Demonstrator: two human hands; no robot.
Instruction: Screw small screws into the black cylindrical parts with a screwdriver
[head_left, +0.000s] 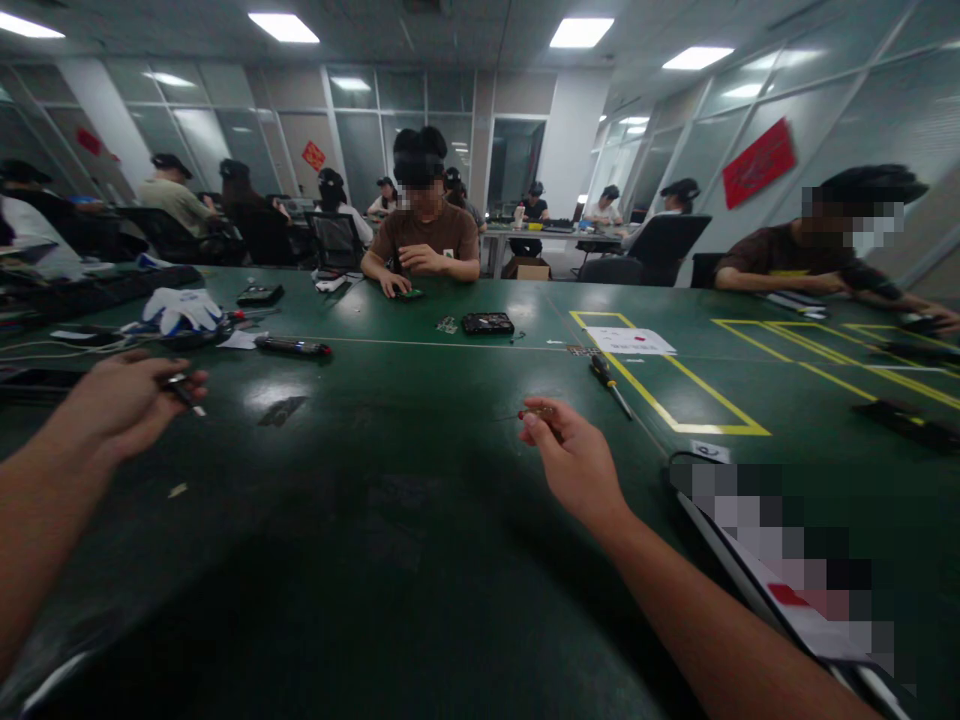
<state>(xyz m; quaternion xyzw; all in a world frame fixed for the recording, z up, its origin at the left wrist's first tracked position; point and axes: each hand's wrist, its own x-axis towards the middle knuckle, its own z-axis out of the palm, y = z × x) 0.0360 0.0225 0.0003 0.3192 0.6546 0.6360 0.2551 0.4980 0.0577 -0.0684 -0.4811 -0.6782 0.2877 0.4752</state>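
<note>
My left hand (120,405) is raised over the table's left side. Its fingers close on a small dark piece with a pale tip (182,392), too blurred to name. Near the middle right, my right hand (577,455) pinches a small red-and-brass piece (534,412) with a thin point toward the left; its exact kind does not show. Beyond that hand lies a yellow-and-black screwdriver (611,385), its shaft toward me. A dark pen-shaped tool with a red end (294,347) rests past my left hand, beside white-and-blue gloves (184,312).
The green table (450,440) carries yellow tape outlines (720,430) and a paper sheet (628,340). Across it, a person in brown (424,235) handles a green board. A black case (487,323) lies in between. A pixelated board (787,590) fills the near right. Another person (795,260) sits far right.
</note>
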